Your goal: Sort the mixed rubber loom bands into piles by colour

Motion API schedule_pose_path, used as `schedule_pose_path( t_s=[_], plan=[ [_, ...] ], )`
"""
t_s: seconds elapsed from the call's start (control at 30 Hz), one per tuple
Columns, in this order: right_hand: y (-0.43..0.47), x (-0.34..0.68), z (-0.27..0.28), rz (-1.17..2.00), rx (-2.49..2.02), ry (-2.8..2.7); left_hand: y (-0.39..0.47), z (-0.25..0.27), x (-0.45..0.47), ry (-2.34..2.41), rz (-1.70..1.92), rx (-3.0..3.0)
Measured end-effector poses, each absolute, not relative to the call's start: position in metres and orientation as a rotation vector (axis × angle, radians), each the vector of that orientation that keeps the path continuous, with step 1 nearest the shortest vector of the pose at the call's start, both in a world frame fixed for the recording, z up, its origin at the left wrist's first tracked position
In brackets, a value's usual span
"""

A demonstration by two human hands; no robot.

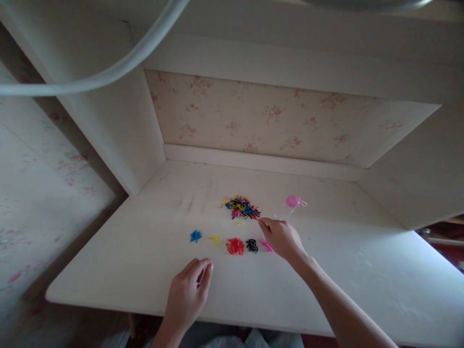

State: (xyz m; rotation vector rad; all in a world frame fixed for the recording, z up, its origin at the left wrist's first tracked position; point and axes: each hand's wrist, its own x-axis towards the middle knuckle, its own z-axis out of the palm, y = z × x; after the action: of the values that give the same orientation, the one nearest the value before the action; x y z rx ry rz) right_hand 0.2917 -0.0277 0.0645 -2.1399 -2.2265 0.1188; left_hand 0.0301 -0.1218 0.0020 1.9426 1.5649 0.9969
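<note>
A mixed pile of small coloured rubber bands lies on the white desk. My right hand reaches to the pile's right edge, thumb and forefinger pinched on a reddish rubber band there. Nearer me, sorted by colour, lie a blue heap, a few yellow bands, a larger red heap, a black heap and some pink bands, partly behind my right hand. My left hand hovers or rests near the front, fingers curled and fingertips together, with nothing visible in them.
A clear container with a pink lid lies beyond my right hand. One yellow band sits between the pile and the heaps. Side panels and a low back ledge enclose the desk. A white curved tube crosses overhead.
</note>
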Motion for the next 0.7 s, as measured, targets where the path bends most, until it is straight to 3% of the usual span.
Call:
schedule_pose_path(
  t_s=[0.3,0.7],
  plan=[
    [-0.11,0.281,0.031,0.074,-1.991,-2.168,-0.12,-0.002,0.032,1.581,0.952,2.033],
    [-0.11,0.28,0.02,-0.052,-2.066,-2.284,-0.12,-0.001,0.033,1.598,0.945,2.11]
  ],
)
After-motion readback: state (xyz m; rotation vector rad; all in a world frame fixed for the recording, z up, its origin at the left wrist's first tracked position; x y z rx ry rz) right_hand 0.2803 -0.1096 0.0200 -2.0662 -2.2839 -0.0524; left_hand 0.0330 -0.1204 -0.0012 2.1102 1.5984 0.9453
